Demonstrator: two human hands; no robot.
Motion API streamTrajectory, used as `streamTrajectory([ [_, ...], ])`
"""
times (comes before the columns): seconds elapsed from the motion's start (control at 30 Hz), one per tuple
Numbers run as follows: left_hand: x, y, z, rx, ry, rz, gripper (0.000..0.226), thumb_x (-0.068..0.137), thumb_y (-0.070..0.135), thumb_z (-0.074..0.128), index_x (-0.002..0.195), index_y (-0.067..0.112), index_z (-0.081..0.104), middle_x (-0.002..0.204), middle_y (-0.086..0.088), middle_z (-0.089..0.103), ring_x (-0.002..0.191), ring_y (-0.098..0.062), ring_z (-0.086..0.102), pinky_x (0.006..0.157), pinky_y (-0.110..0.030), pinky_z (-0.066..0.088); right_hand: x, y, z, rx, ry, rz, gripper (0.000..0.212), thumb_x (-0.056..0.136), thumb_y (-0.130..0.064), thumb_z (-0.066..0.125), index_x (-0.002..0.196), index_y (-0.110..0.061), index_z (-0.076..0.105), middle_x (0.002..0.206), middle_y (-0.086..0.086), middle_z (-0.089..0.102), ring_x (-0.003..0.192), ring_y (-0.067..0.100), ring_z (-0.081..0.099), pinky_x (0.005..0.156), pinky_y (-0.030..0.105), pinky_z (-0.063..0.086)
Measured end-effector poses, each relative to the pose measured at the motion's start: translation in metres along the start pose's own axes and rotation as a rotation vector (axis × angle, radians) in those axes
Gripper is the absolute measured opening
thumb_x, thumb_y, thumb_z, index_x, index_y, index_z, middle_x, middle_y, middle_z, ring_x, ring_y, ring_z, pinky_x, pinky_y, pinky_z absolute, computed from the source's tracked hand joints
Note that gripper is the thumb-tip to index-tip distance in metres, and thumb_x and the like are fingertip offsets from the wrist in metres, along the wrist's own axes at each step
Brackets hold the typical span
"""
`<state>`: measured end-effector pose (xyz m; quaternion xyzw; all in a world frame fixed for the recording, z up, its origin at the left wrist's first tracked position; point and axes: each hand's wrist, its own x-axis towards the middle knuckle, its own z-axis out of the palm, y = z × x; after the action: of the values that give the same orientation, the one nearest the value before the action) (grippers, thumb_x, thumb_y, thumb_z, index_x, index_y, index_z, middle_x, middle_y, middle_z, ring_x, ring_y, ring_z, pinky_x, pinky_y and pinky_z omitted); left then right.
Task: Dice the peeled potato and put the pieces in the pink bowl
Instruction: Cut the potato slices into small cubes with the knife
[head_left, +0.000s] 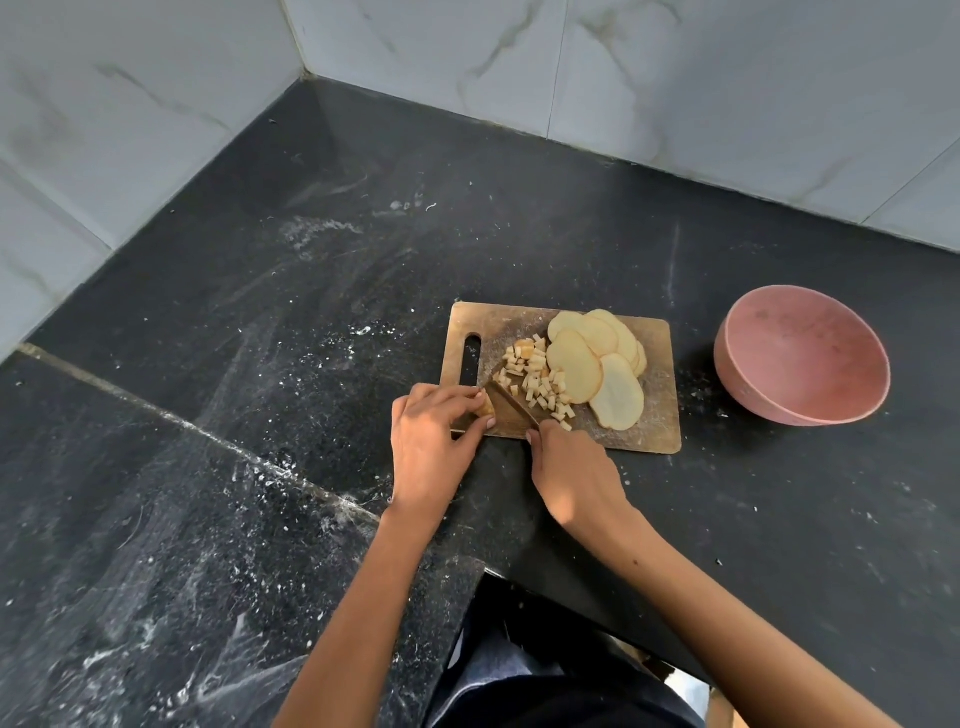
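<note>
A wooden cutting board (660, 415) lies on the black counter. Several flat potato slices (597, 364) overlap on its right half. A heap of small potato dice (540, 379) sits in the middle. My left hand (426, 441) pinches a small potato piece (485, 408) at the board's near left corner. My right hand (571, 473) grips a knife handle, and the knife blade (511, 402) lies across the board right beside that piece. The pink bowl (802, 356) stands to the right of the board with nothing in it.
The black stone counter (311, 364) is dusty and streaked white. Marble-tiled walls (156, 104) close off the left and back. The counter's front edge runs just below my forearms, with my dark clothing under it.
</note>
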<state>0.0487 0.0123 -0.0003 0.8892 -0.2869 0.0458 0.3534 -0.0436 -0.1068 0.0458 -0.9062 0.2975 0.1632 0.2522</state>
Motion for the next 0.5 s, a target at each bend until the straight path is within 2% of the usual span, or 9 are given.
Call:
streamTrajectory([
  [0.1,-0.003,0.001,0.001,0.014,0.003,-0.009,0.023,0.069,0.022,0.085,0.090,0.018,0.078,0.100,0.010,0.072,0.094,-0.013,0.056,0.083,-0.021,0.027,0.002,0.005,-0.001,0.032,-0.003,0.021,0.030,0.104,-0.032,0.029,0.098,-0.012,0.051,0.096,0.011,0.061,0.094,0.033,0.058,0.068,0.034,0.037],
  [0.2,0.000,0.004,0.002,-0.016,0.017,-0.037,0.020,0.067,0.020,0.086,0.085,0.018,0.077,0.095,0.009,0.072,0.092,-0.013,0.055,0.082,-0.018,0.026,-0.001,0.014,-0.005,0.072,0.003,-0.004,0.031,0.104,-0.034,0.030,0.086,-0.015,0.047,0.080,0.003,0.055,0.085,0.029,0.058,0.067,0.034,0.037],
  [0.33,0.004,0.007,0.009,-0.060,0.019,-0.059,0.018,0.066,0.021,0.086,0.082,0.018,0.078,0.090,0.008,0.073,0.088,-0.013,0.058,0.079,-0.021,0.030,-0.004,0.015,-0.009,0.098,0.040,-0.076,0.036,0.103,-0.037,0.028,0.082,-0.015,0.048,0.070,0.000,0.051,0.073,0.024,0.052,0.064,0.034,0.036],
  [0.5,0.000,0.010,0.013,-0.096,0.076,-0.063,0.014,0.070,0.023,0.084,0.082,0.018,0.078,0.086,0.007,0.074,0.084,-0.012,0.060,0.079,-0.023,0.032,-0.005,0.005,-0.006,0.079,0.055,-0.104,0.035,0.103,-0.038,0.028,0.083,-0.016,0.045,0.071,0.000,0.049,0.071,0.023,0.049,0.064,0.033,0.037],
])
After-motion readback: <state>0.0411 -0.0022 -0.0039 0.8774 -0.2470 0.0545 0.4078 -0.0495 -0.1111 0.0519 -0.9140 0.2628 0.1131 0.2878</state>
